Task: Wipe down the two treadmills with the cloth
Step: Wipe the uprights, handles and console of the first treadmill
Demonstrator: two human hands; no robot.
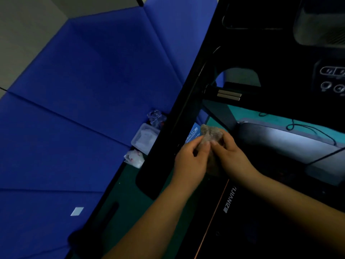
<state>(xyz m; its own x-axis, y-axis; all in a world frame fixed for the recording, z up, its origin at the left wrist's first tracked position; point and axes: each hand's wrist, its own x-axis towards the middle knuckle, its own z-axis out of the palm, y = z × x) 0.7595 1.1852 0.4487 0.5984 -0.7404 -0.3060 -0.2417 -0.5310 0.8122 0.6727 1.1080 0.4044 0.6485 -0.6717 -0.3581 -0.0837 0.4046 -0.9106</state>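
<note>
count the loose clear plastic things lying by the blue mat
3, in a row beside the treadmill frame: crumpled clear wrap farthest, a clear plastic box in the middle, a small white bag nearest. More may be hidden behind the frame.

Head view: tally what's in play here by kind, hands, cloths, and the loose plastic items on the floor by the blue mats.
Hands: 2, left hand and right hand
Cloth: 1, cloth
Plastic items: 3, container, clear wrapper, white bag
Total: 6

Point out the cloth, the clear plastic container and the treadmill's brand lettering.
cloth [211, 133]: head view, bunched top above the fingers.
clear plastic container [145, 137]: head view, middle of its lid.
brand lettering [230, 200]: head view, centre of the white letters.
</note>
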